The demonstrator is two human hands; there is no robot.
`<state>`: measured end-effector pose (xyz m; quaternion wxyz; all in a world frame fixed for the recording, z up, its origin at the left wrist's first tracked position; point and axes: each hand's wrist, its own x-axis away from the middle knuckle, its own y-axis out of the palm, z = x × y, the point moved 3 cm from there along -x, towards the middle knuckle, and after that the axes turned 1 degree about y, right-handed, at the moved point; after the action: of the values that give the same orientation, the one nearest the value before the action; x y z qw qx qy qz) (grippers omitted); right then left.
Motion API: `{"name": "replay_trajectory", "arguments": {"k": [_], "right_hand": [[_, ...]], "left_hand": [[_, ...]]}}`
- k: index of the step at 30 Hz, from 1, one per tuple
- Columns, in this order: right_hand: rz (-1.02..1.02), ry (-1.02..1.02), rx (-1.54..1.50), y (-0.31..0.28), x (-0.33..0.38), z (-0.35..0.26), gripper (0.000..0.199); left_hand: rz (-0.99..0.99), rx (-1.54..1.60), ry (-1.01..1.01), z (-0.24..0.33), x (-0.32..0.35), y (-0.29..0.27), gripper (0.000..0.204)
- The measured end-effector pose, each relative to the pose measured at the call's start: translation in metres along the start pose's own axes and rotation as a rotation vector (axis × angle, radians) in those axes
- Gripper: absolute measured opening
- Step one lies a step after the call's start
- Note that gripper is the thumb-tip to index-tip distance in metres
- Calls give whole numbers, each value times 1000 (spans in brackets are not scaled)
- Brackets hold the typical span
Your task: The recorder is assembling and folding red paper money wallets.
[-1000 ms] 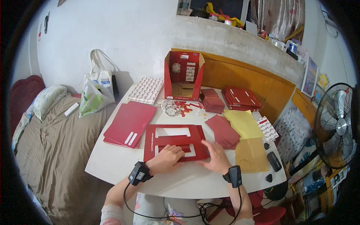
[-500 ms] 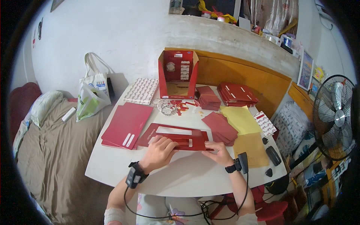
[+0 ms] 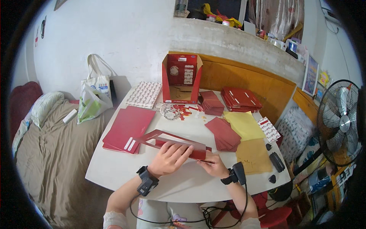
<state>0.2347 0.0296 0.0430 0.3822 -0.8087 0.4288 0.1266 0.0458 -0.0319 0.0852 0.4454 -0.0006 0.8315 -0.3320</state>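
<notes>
A red card piece with a long rectangular window (image 3: 198, 154) is tilted up off the table at its near side. My left hand (image 3: 169, 158) lies closed over its near edge, fingers bent across the front. At the right end, my right hand (image 3: 213, 165) pinches the card's corner, thumb on the near side; some of its fingers are hidden behind it. To the left is a stack of large red sheets (image 3: 129, 124) with two white slots. Smaller dull-red cards (image 3: 223, 133) lie fanned to the right.
A red open-front box (image 3: 181, 100) stands at the back, beside patterned sheets (image 3: 144, 94). Red cut-out scraps (image 3: 185, 111) lie before it. Further right are a red stack (image 3: 241, 100), yellow sheets (image 3: 246, 124), and small black items (image 3: 277, 162). A fan (image 3: 344, 123) stands beyond the table.
The windowed red card has been lifted and tilted from nearly flat. My left hand has shifted right and down, and my right hand has moved left and down with the card's right end.
</notes>
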Motion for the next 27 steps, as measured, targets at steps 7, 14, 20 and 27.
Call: {"name": "replay_trajectory", "arguments": {"k": [7, 14, 20, 27], "right_hand": [[42, -109, -40, 9, 1, 0, 22], [10, -129, 10, 9, 0, -7, 20], [1, -147, 21, 9, -1, -8, 22], [6, -203, 58, 7, -2, -9, 24]], "left_hand": [[-28, 41, -65, 9, -1, 9, 51], [-62, 35, -76, 11, -1, 11, 45], [-110, -59, -89, 16, 3, 14, 39], [-111, -64, -86, 17, 8, 20, 38]]}}
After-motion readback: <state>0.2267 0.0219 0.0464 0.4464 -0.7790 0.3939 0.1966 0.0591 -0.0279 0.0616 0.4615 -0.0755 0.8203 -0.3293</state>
